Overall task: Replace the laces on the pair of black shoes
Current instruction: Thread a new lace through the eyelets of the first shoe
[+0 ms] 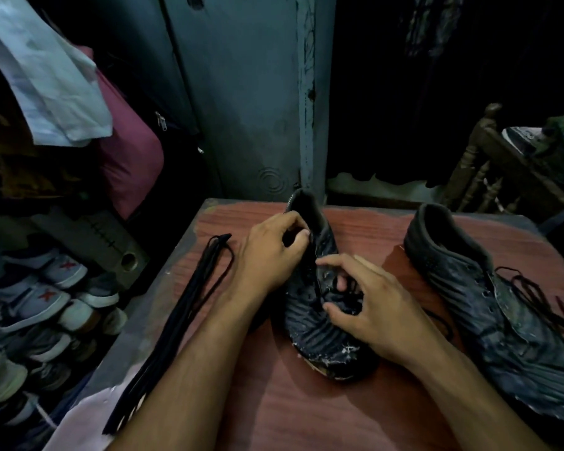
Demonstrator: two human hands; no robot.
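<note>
A worn black shoe [319, 333] lies in the middle of the reddish table [306, 418], toe toward me. My left hand [271, 255] is at its upper eyelets, thumb and fingers curled and pinching the lace or the shoe's edge there. My right hand [368, 304] sits over the lower eyelets with fingers curled around the black lace. The second black shoe [489, 304] lies at the right, its loosened old lace [541, 294] trailing over its side. A bundle of black laces [179, 323] lies stretched out along the table's left part.
Several pairs of sneakers [36, 307] are stacked on the floor at the left, below the table edge. Hanging clothes [56, 79] fill the upper left. A blue-grey door or cabinet [241, 109] stands behind the table, and a wooden chair [489, 170] stands at the far right.
</note>
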